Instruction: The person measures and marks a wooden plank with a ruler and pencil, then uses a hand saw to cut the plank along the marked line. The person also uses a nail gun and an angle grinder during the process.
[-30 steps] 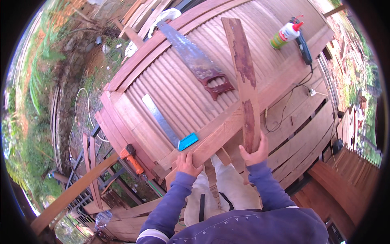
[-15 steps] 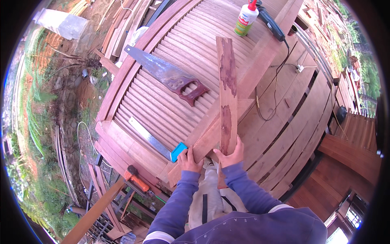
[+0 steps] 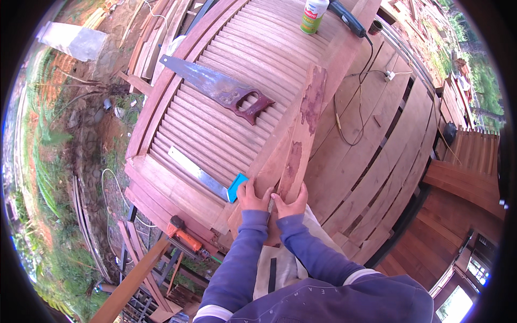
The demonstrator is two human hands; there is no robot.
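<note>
Pointing away, long axis slanting right, stained board (image 3: 304,132)

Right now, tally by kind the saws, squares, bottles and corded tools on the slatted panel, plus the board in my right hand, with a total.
Saw: 1
Square: 1
Bottle: 1
Corded tool: 1
Board in right hand: 1
Total: 5

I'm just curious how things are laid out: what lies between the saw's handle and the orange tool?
In the head view, a metal square with a blue handle lies between the saw's handle and the orange tool, over wooden slats and frame.
</note>
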